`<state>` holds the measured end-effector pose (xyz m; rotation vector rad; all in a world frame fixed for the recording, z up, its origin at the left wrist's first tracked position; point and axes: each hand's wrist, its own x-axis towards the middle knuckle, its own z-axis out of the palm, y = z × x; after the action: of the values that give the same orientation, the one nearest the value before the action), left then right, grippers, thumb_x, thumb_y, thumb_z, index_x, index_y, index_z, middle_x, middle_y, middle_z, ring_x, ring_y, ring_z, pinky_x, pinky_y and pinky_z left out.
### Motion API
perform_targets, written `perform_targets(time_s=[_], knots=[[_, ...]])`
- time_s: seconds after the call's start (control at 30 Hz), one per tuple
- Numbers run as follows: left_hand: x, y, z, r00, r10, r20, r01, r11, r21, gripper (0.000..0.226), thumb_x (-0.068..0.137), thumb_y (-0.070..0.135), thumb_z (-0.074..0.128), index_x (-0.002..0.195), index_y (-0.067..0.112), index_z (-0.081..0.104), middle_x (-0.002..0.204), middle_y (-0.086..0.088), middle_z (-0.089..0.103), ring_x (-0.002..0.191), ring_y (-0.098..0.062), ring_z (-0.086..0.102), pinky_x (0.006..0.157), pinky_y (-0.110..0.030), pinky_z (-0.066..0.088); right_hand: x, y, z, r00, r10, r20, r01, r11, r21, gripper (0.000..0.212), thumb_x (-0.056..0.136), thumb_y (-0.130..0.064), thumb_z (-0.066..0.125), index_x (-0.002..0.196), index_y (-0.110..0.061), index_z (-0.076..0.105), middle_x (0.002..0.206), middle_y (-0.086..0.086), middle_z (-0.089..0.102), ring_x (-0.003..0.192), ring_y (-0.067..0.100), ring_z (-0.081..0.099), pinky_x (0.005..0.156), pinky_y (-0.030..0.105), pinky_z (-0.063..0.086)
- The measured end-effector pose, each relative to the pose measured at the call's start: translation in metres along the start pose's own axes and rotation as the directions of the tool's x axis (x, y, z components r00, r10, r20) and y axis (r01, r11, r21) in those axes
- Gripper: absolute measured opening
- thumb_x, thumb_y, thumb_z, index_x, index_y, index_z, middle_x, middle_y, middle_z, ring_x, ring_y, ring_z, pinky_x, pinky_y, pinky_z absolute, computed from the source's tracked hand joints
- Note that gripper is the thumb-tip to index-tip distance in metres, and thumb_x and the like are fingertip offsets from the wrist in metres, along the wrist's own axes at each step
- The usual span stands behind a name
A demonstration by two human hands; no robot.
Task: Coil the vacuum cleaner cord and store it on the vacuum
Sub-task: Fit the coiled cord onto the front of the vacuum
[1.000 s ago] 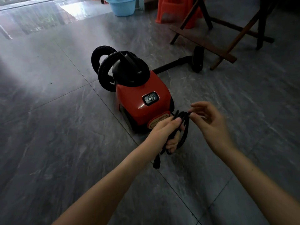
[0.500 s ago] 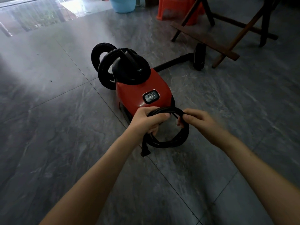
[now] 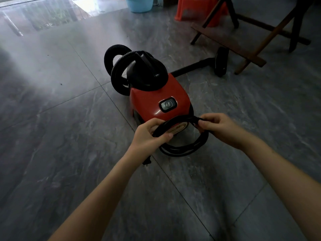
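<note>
A red vacuum cleaner with a black top and ribbed black hose stands on the grey tiled floor. The black cord is gathered into a round coil of several loops, held just in front of the vacuum's near end. My left hand grips the coil's left side. My right hand pinches its upper right side. The plug hangs below my left wrist, partly hidden by it.
The vacuum's black wand and floor head lie behind it to the right. A wooden folding stand is at the back right, with an orange plastic stool and a light blue basin beyond.
The coil was bunched narrow in my left hand; now both hands hold it spread into a wide ring, closer to the vacuum's near end. My right hand has closed on the cord.
</note>
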<state>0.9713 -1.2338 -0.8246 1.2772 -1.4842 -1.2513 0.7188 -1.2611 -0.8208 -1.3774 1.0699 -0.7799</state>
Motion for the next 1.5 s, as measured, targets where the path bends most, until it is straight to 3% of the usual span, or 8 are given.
perform_targets(time_s=[0.1, 0.23, 0.57, 0.7, 0.83, 1.1, 1.3, 1.5], knots=[[-0.001, -0.010, 0.003, 0.997, 0.025, -0.071, -0.024, 1.000, 0.018, 0.027, 0.085, 0.006, 0.074, 0.108, 0.010, 0.061, 0.093, -0.005, 0.075, 0.090, -0.015, 0.073, 0.080, -0.028, 0.059, 0.012, 0.004, 0.003, 0.996, 0.020, -0.089, -0.026, 0.998, -0.061, 0.016, 0.096, -0.019, 0.055, 0.093, -0.014, 0.070, 0.077, 0.000, 0.061, 0.079, 0.014, 0.057, 0.079, 0.029, 0.046], [0.001, -0.024, 0.003, 0.977, 0.049, -0.205, -0.036, 0.997, 0.064, 0.025, 0.085, 0.006, 0.073, 0.108, 0.011, 0.063, 0.095, -0.001, 0.074, 0.093, -0.010, 0.072, 0.082, -0.026, 0.058, 0.025, 0.007, 0.017, 0.994, 0.032, -0.100, -0.047, 0.987, -0.152, 0.015, 0.100, -0.015, 0.048, 0.096, -0.011, 0.062, 0.079, 0.002, 0.058, 0.069, 0.002, 0.057, 0.066, 0.014, 0.045], [0.003, -0.036, 0.030, 0.933, 0.145, -0.331, -0.040, 0.952, 0.304, 0.027, 0.085, 0.015, 0.074, 0.110, 0.014, 0.065, 0.094, 0.011, 0.069, 0.089, -0.002, 0.067, 0.080, -0.022, 0.057, 0.044, 0.025, 0.020, 0.967, 0.031, -0.253, -0.103, 0.955, -0.277, 0.019, 0.101, -0.014, 0.046, 0.085, -0.019, 0.057, 0.072, 0.003, 0.059, 0.068, 0.019, 0.058, 0.080, 0.056, 0.053], [0.000, -0.042, 0.036, 0.916, 0.194, -0.350, -0.043, 0.917, 0.397, 0.027, 0.084, 0.017, 0.075, 0.109, 0.011, 0.065, 0.093, 0.008, 0.070, 0.085, -0.008, 0.069, 0.077, -0.032, 0.059, 0.046, 0.030, 0.019, 0.966, 0.033, -0.258, -0.112, 0.948, -0.297, 0.015, 0.101, -0.016, 0.046, 0.095, -0.012, 0.059, 0.076, 0.004, 0.060, 0.072, 0.021, 0.060, 0.079, 0.054, 0.054], [0.002, -0.044, 0.034, 0.912, 0.187, -0.364, -0.015, 0.904, 0.426, 0.024, 0.083, 0.018, 0.075, 0.105, 0.013, 0.066, 0.087, 0.007, 0.070, 0.078, -0.009, 0.068, 0.072, -0.033, 0.059, 0.045, 0.030, 0.017, 0.974, 0.011, -0.228, -0.087, 0.942, -0.326, 0.011, 0.100, -0.019, 0.048, 0.098, -0.011, 0.056, 0.079, 0.003, 0.061, 0.075, 0.018, 0.060, 0.074, 0.039, 0.050], [-0.003, -0.043, 0.025, 0.899, 0.218, -0.381, -0.076, 0.932, 0.354, 0.023, 0.079, 0.014, 0.081, 0.099, 0.015, 0.070, 0.081, 0.013, 0.069, 0.077, -0.004, 0.068, 0.067, -0.016, 0.055, 0.039, 0.030, 0.014, 0.993, 0.023, -0.112, -0.020, 0.999, 0.030, 0.022, 0.090, -0.014, 0.062, 0.102, -0.002, 0.048, 0.052, -0.002, 0.048, 0.044, 0.012, 0.045, 0.053, 0.037, 0.057], [-0.001, -0.037, 0.026, 0.913, 0.140, -0.384, -0.084, 0.984, 0.159, 0.029, 0.079, 0.009, 0.080, 0.105, 0.015, 0.068, 0.085, 0.004, 0.072, 0.082, -0.006, 0.071, 0.077, -0.024, 0.059, 0.035, 0.030, 0.000, 1.000, -0.020, 0.018, 0.015, 0.963, 0.270, 0.039, 0.079, -0.029, 0.076, 0.104, -0.012, 0.051, 0.052, -0.006, 0.045, 0.045, 0.011, 0.042, 0.060, 0.033, 0.054], [-0.001, -0.036, 0.020, 0.938, 0.121, -0.326, -0.119, 0.993, 0.028, 0.038, 0.085, 0.005, 0.073, 0.101, 0.029, 0.047, 0.081, -0.005, 0.067, 0.084, -0.019, 0.071, 0.078, -0.033, 0.059, 0.028, 0.027, -0.007, 0.990, -0.030, 0.141, -0.037, 0.894, 0.446, 0.021, 0.092, -0.010, 0.048, 0.108, -0.023, 0.047, 0.072, -0.001, 0.048, 0.066, 0.016, 0.045, 0.081, 0.037, 0.041]])
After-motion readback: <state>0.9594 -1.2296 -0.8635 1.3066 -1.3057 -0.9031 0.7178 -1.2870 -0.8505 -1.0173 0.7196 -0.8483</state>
